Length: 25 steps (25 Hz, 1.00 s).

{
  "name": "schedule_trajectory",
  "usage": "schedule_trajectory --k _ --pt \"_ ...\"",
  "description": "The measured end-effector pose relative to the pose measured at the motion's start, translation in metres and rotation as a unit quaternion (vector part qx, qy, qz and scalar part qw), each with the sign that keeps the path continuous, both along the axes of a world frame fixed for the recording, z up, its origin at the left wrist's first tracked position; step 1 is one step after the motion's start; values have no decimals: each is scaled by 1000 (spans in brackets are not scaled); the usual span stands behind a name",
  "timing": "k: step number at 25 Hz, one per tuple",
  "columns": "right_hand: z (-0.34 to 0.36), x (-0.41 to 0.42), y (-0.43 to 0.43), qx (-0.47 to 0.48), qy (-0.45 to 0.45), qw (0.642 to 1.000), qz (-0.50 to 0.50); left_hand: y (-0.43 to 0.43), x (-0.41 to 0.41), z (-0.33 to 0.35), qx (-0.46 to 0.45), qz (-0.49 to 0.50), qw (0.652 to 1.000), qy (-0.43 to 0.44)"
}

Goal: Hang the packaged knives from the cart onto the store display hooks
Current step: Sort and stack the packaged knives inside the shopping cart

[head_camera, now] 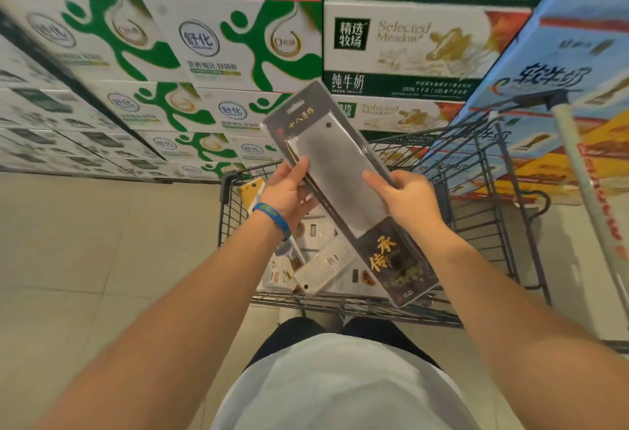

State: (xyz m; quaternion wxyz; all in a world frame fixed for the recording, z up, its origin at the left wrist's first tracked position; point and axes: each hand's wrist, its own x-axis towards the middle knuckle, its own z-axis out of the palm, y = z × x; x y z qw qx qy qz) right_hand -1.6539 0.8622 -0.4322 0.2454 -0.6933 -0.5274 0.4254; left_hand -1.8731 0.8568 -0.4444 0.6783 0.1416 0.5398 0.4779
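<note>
A long dark blister pack with a cleaver knife [335, 170] is held tilted above the wire cart [483, 225]. My left hand [289, 191] grips its left edge, thumb on the front. My right hand [405, 201] grips its right edge near the middle. More packaged knives [323, 268] lie in the bottom of the cart, partly hidden under the held pack. No display hooks are in view.
Stacked milk cartons [211, 44] form a wall beyond the cart, and another stack [561, 65] rises on the right. A pale pole [592, 198] stands at the right. Tiled floor [85, 242] lies to the left of the cart.
</note>
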Motion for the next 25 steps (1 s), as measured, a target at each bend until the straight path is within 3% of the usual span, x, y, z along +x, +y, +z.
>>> schedule_trajectory --k 3,7,11,15,19,22,25 --pt "-3 2 0 -4 -11 999 32 1 -3 18 -3 -23 999 32" --pt "-12 -22 8 -42 -83 982 162 -6 -38 36 26 -45 983 175" --pt "-43 -73 9 -147 -124 954 232 -35 -72 29 121 -36 895 428" --pt "-83 -111 -13 -214 -106 919 313 -77 -122 -11 21 -9 840 542" --pt "-126 -145 -32 -233 -124 891 370 -114 -143 -40 -125 -23 801 585" --pt "-157 -164 -40 -252 -142 880 376 -110 -162 -45 -129 -25 772 622" --pt "-179 -175 -37 -264 -163 881 357 -107 -175 -54 -98 -21 773 627"
